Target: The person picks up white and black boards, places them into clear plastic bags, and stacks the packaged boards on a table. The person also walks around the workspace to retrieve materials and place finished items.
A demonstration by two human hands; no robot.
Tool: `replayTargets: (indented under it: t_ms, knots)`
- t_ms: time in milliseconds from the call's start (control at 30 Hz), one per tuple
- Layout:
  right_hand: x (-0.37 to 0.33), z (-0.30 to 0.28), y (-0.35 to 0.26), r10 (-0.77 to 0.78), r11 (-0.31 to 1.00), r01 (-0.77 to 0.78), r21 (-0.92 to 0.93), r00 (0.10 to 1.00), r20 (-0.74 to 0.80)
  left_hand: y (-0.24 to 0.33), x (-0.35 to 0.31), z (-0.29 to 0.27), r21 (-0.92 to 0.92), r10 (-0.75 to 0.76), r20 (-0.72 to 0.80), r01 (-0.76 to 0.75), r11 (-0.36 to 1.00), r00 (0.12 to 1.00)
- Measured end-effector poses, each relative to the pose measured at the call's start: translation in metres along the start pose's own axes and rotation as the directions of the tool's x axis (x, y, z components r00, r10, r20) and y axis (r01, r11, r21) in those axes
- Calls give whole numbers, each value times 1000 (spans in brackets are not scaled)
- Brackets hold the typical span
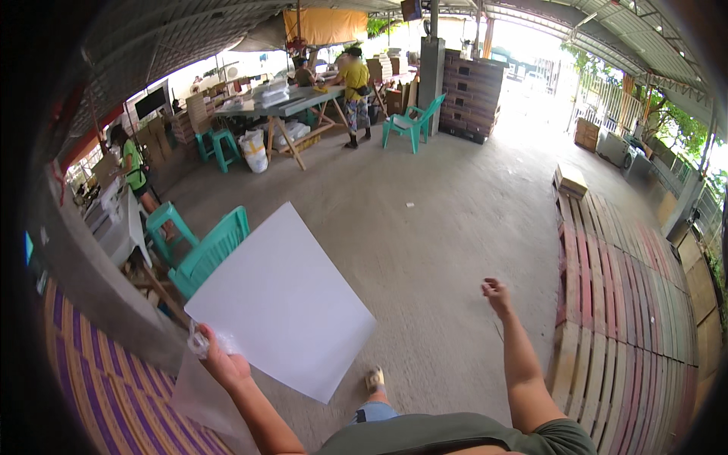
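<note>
My left hand is closed at the lower left edge of a large white sheet. Crumpled clear plastic is bunched in the same fingers, and a translucent piece of plastic hangs below them. The sheet is held tilted in front of me and covers part of a green plastic chair. Out to the right, my right hand hangs over the concrete floor with its fingers curled in, and I see nothing in it. One of my feet shows beneath the sheet.
Wooden pallets with a box line the right. A low concrete wall and purple-striped stacks border the left. Ahead stand a worktable, a green chair, stacked cartons and a person in yellow. Another person stands left.
</note>
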State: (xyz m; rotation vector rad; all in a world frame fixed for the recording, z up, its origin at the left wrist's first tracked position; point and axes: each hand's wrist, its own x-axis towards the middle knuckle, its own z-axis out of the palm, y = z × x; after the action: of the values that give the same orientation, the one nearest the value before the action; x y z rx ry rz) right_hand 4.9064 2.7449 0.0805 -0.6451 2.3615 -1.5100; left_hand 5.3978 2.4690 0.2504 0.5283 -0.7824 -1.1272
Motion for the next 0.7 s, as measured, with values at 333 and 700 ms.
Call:
replayTargets:
  t_ms: [333,700]
  knots:
    - [50,15,253,911,379,-772,-511,408,59,-241,212,216,-76,-53,21,54,996,998]
    - [508,89,166,875,448,-872,-198,473,-106,-553,377,453,-97,-72,-116,61,993,991]
